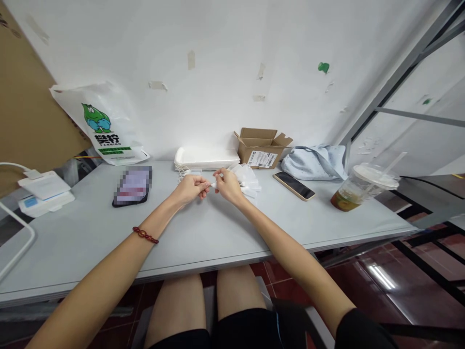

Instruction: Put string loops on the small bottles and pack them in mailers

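Observation:
Over the middle of the desk, my left hand and my right hand face each other with fingertips pinched close together. Between them is a small white piece, too small to name, gripped from both sides. Just beyond my left hand lie thin looped cords with something pale beside them. A spread of translucent white plastic pieces lies beside and partly behind my right hand. Behind both hands, a stack of flat white sleeves or envelopes rests against the wall.
An open cardboard box, a phone, a pale blue cloth bag and a tilted drink cup are to the right. Leftward are a blurred-screen phone, a white plastic bag and a white charger with cable.

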A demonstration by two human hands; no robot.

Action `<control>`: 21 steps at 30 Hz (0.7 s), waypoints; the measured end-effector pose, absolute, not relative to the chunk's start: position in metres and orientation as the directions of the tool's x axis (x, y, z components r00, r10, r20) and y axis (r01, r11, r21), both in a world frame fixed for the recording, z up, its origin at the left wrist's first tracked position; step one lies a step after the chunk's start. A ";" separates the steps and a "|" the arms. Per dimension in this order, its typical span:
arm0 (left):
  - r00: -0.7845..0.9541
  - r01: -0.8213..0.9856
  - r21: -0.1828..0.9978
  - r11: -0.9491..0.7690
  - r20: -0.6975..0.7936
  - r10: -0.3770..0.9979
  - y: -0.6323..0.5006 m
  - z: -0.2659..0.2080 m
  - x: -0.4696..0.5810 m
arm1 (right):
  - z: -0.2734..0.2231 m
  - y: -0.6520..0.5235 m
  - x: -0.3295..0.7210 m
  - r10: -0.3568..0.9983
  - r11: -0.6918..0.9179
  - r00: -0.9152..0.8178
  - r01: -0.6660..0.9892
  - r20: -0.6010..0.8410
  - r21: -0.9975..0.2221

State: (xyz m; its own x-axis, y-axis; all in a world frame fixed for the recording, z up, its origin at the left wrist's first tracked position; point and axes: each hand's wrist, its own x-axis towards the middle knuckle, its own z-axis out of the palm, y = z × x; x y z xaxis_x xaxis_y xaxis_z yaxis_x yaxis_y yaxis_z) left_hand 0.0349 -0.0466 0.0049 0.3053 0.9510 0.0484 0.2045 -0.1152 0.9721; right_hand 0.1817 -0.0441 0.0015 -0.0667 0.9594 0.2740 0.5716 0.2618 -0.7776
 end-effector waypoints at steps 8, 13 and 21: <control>0.340 0.210 0.963 -0.171 0.092 0.936 -0.046 0.016 0.030 | 0.009 -0.044 0.183 0.945 0.312 -0.091 0.532 0.314 -0.787; 0.318 0.250 0.946 -0.207 0.121 0.940 -0.041 0.020 0.024 | 0.014 -0.041 0.181 0.928 0.361 -0.127 0.534 0.350 -0.765; 0.268 0.261 0.944 -0.202 0.130 0.955 -0.040 0.020 0.019 | 0.013 -0.042 0.180 0.915 0.394 -0.155 0.540 0.372 -0.744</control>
State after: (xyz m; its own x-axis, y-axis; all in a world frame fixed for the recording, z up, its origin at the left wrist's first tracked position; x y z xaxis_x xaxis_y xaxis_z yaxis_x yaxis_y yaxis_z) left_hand 0.0190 -0.0396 0.0204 0.2681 0.9546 0.1298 0.2610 -0.2016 0.9441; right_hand 0.1802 -0.0422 0.0129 -0.1545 0.9151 0.3724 0.5401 0.3939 -0.7437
